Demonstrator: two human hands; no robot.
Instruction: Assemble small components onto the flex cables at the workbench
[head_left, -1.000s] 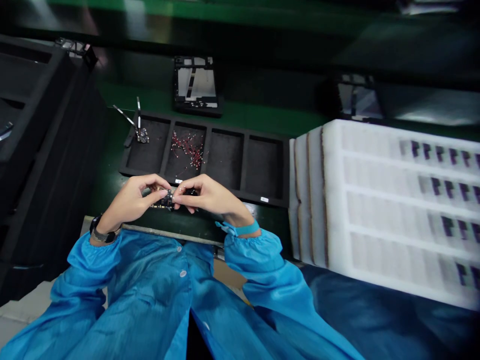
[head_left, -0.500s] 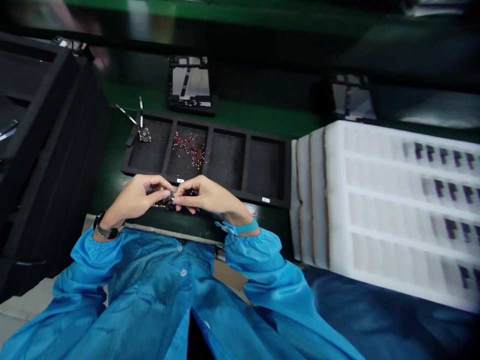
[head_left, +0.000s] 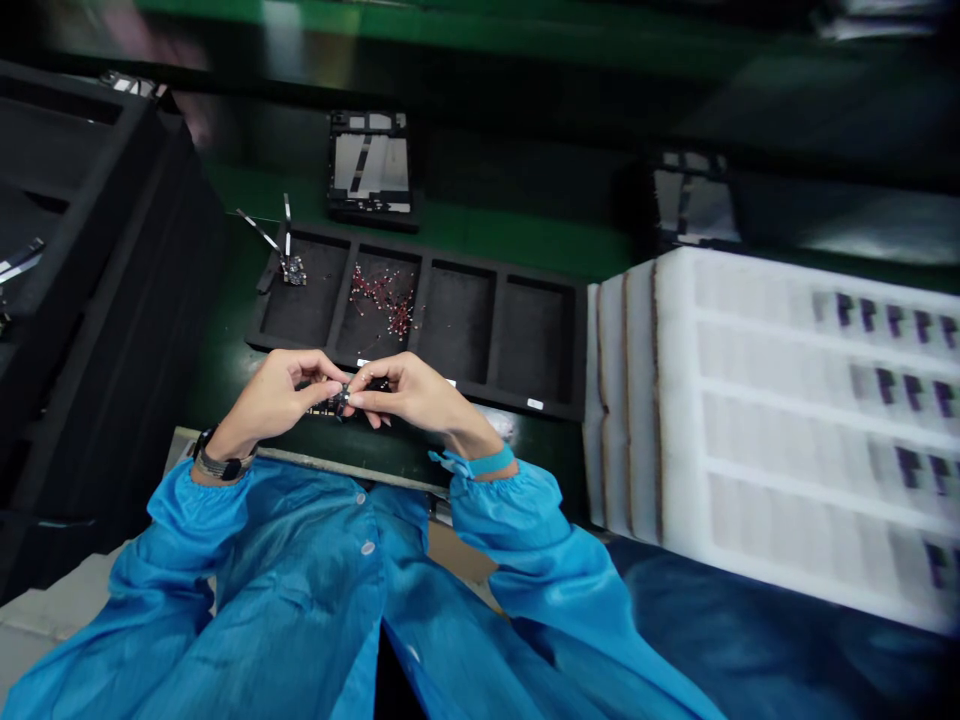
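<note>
My left hand (head_left: 289, 400) and my right hand (head_left: 409, 393) meet just in front of a black foam tray (head_left: 495, 330). Between their fingertips is a small dark electronic part (head_left: 343, 398), pinched from both sides; the fingers cover much of it. A strip with light contacts shows below my left fingers, too small to make out. In the tray's second compartment lies a loose pile of tiny parts with red wires (head_left: 386, 300). A small circuit board (head_left: 294, 270) with two upright ribbon cables rests in the leftmost compartment.
Stacked black foam trays (head_left: 142, 230) rise on the left. White partitioned trays (head_left: 679, 400) holding dark pieces stand on the right. Beyond the foam tray, two device frames (head_left: 371, 165) (head_left: 694, 205) lie on a green surface (head_left: 487, 230).
Both hands keep their pinch at nearly the same spot. The device frames at the back have shifted slightly left, while the trays appear a little farther right in the view.
</note>
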